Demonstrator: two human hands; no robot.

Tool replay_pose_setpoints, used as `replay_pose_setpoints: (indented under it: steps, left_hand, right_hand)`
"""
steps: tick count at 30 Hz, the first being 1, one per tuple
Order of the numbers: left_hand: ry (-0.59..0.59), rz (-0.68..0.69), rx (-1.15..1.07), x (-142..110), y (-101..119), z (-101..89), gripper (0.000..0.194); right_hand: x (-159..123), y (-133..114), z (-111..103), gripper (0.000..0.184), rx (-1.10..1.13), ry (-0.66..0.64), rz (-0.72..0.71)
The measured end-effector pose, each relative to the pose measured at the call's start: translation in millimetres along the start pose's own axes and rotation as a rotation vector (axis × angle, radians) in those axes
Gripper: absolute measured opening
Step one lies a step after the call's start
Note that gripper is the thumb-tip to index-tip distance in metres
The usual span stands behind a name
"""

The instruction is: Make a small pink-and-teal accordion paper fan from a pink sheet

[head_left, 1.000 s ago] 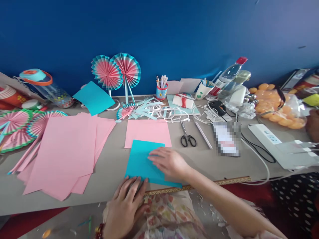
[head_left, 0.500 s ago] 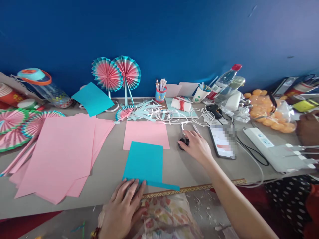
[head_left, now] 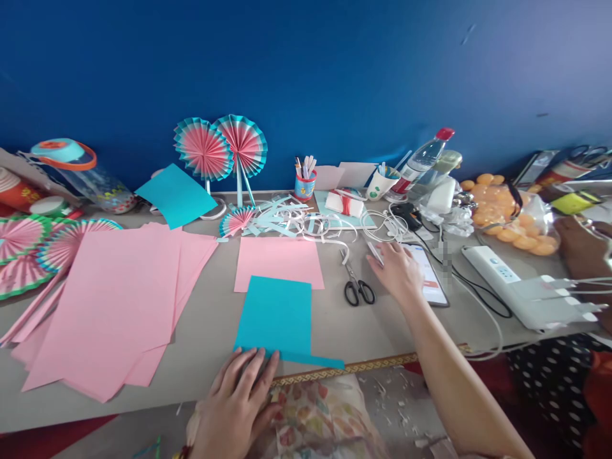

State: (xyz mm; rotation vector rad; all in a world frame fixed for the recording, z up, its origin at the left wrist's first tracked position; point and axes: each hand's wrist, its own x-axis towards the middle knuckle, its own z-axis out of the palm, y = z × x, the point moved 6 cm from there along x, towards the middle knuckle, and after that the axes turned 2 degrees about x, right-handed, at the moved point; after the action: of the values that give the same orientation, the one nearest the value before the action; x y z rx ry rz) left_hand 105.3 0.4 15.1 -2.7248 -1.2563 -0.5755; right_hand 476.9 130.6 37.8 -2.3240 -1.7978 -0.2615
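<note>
A folded sheet of turquoise paper [head_left: 275, 312] lies near the table's front edge, a narrow strip of it reaching out at its lower right. My left hand [head_left: 243, 389] rests on its lower left edge with fingers stretched out and apart. To the right, my right hand [head_left: 399, 274] is closed around a slim pale stick [head_left: 375, 252], most of which the hand hides. Black-handled scissors [head_left: 356, 284] lie just left of that hand. A smartphone [head_left: 433, 280] lies beside it, partly covered by the hand. Behind the turquoise paper lies a pink sheet [head_left: 280, 261].
Large pink sheets [head_left: 109, 306] overlap on the left, beside folded paper fans [head_left: 71, 245]. Paper strips [head_left: 282, 217], a pen cup [head_left: 305, 186] and a plastic bottle [head_left: 425, 156] line the back. A power strip [head_left: 497, 280] sits right, near another person's hand [head_left: 583, 261].
My right hand has left the turquoise paper, passed over the scissors and moved right onto the pale stick. My left hand has stayed on the paper. The view has shifted slightly.
</note>
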Motion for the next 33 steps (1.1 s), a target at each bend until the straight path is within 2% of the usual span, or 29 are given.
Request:
replay_pose_setpoints:
  steps: [3,5,8,9,10,11,13,15,17,18,23,33]
  left_hand:
    - [-0.04,-0.027,-0.01,-3.8,-0.8,4.8,0.049]
    - [-0.072,-0.032,-0.01,-5.1,-0.7,6.1,0.053]
    - [-0.108,0.003,0.029,-3.3,0.9,3.2,0.055]
    - [-0.118,0.013,0.042,-1.9,1.2,1.7,0.055]
    - [-0.125,0.02,0.052,-0.3,1.3,0.2,0.056]
    - [-0.132,0.023,0.059,1.2,1.2,-1.0,0.056]
    - [-0.15,0.029,0.064,3.4,1.5,-2.1,0.058]
    - [-0.161,0.033,0.064,4.4,1.9,-2.2,0.059]
    - [-0.173,0.033,0.059,4.3,2.1,-1.7,0.059]
    - [-0.18,0.031,0.054,3.9,2.0,-1.2,0.058]
    - [-0.183,0.017,0.016,0.7,0.9,0.7,0.057]
    - [-0.158,0.008,-0.052,-3.0,-0.1,4.0,0.052]
  right_hand:
    - [7.7,9.4,5.3,0.024,-0.098,-0.104,0.056]
    - [7.3,11.2,1.0,0.024,-0.111,-0.124,0.108]
    - [-5.9,8.0,-22.6,0.032,-0.104,-0.063,0.264]
    - [-12.9,-0.2,-33.6,0.034,-0.069,-0.014,0.245]
    - [-21.3,-13.0,-45.2,0.034,0.001,0.051,0.175]
    - [-31.1,-30.9,-54.0,0.032,0.101,0.077,0.044]
    - [-57.0,-75.2,-65.2,0.028,0.341,0.049,-0.295]
    - [-88.3,-120.7,-63.4,0.028,0.48,-0.114,-0.611]
    - [-113.4,-154.1,-55.6,0.032,0.51,-0.229,-0.762]
    - [-122.4,-166.8,-52.0,0.034,0.49,-0.236,-0.811]
    - [-138.6,-199.7,-35.9,0.043,0.332,-0.278,-0.915]
    - [-133.7,-214.4,-29.1,0.046,0.216,-0.42,-0.932]
